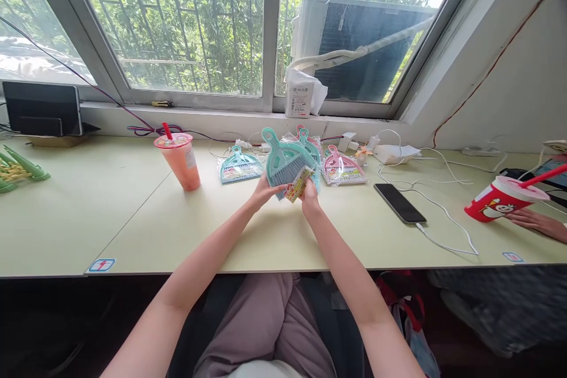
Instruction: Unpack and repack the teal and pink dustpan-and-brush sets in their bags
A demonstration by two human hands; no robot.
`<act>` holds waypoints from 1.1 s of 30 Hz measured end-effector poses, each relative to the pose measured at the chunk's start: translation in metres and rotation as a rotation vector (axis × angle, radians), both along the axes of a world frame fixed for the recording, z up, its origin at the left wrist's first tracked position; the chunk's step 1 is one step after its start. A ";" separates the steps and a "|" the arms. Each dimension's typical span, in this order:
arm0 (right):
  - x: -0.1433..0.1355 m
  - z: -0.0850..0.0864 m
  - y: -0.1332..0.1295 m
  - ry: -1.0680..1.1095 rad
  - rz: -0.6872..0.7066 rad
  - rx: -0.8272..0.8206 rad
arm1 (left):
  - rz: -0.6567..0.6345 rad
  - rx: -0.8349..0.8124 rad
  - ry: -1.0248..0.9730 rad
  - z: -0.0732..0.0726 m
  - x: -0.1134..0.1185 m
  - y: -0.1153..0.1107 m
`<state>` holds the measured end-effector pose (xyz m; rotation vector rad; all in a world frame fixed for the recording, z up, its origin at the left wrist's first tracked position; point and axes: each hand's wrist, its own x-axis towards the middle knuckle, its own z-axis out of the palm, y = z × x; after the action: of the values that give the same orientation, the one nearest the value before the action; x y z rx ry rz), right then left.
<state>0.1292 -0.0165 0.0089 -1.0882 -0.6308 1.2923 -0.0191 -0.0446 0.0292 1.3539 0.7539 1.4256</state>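
Observation:
A teal mini dustpan and brush set (283,156) is tilted up over the table between my hands. My left hand (264,191) grips its lower left edge. My right hand (309,192) pinches a printed yellow card (297,185) at the front of the set; the fingertips are partly hidden behind it. Just behind, another teal set shows in part. A wrapped teal set (240,165) lies to the left and a wrapped pink set (341,166) to the right, both flat on the table.
A cup of pink drink (179,159) stands left. Right lie a phone (400,203) on a white cable and a red cup (505,198) beside another person's hand (538,223). A tissue pack (299,97) sits on the sill; a tablet (43,109) stands far left.

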 end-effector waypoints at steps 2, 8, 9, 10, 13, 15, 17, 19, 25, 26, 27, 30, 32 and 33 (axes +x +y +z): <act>-0.002 -0.002 0.001 0.034 0.015 -0.027 | 0.014 0.017 0.010 -0.004 0.004 0.002; -0.008 -0.005 -0.001 0.137 0.065 -0.036 | 0.035 0.018 0.015 -0.004 0.003 0.002; -0.008 -0.005 -0.001 0.138 0.070 -0.023 | 0.041 0.018 0.017 -0.003 0.001 0.001; -0.008 -0.005 -0.001 0.131 0.076 -0.009 | 0.048 0.019 0.017 -0.001 0.000 0.001; -0.007 -0.003 -0.004 0.112 0.108 0.034 | 0.056 0.036 0.020 0.001 -0.003 0.001; -0.007 -0.001 -0.006 0.140 0.118 0.043 | 0.061 0.046 0.019 0.001 -0.003 0.002; -0.008 0.003 -0.008 0.186 0.121 0.046 | 0.076 0.045 0.012 0.001 -0.003 0.003; -0.007 0.008 -0.009 0.204 0.146 0.061 | 0.104 0.033 0.002 0.000 -0.004 0.004; 0.006 0.018 -0.009 0.095 0.394 0.179 | 0.184 0.018 -0.038 -0.001 -0.007 0.008; 0.009 0.017 -0.008 0.088 0.434 0.206 | 0.185 0.021 -0.045 -0.001 -0.008 0.009; 0.011 0.017 -0.008 0.086 0.467 0.233 | 0.185 0.020 -0.051 -0.002 -0.008 0.009; 0.013 0.011 -0.007 0.083 0.495 0.290 | 0.166 -0.033 -0.045 -0.002 -0.009 0.009; 0.011 0.007 -0.006 0.069 0.443 0.297 | 0.135 -0.061 -0.025 -0.001 -0.009 0.008; 0.009 0.005 -0.005 0.056 0.404 0.288 | 0.120 -0.059 -0.015 -0.001 -0.008 0.007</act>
<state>0.1386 -0.0219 0.0140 -0.7053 -0.9965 1.5126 -0.0274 -0.0373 0.0281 1.2694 0.8727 1.4938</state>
